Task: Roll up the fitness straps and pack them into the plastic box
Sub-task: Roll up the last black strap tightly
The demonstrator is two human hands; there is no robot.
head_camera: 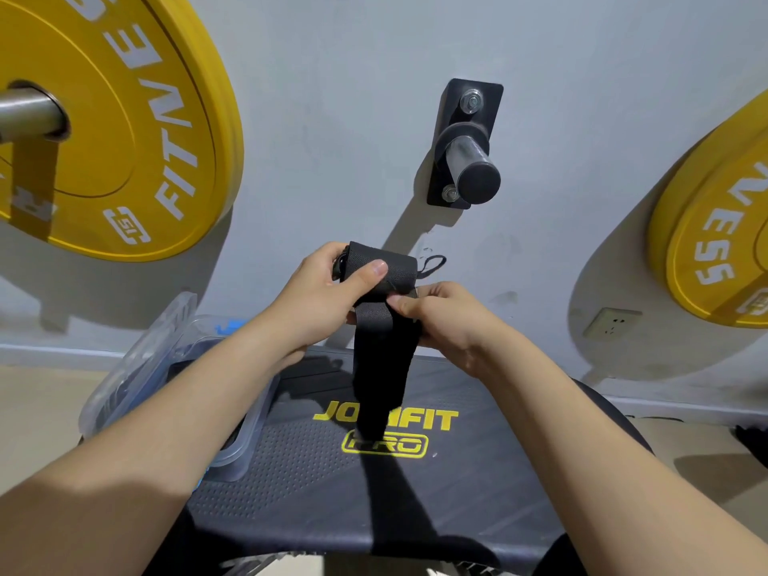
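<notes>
A black fitness strap (384,367) is held up in front of me, partly rolled at its top, with its loose tail hanging down over the black step platform (478,471). My left hand (320,297) grips the rolled part, thumb across its front. My right hand (449,322) pinches the strap just below the roll. A thin cord loop sticks out at the roll's right end. The clear plastic box (137,367) stands on the platform's left end, behind my left forearm, with dark straps inside; its lid leans open at the back.
Yellow weight plates (124,118) hang on the grey wall at left and at right (715,251). A black wall bracket with a steel peg (469,151) juts out above my hands. A wall socket (611,322) sits low on the right. Something black (752,444) lies on the floor at right.
</notes>
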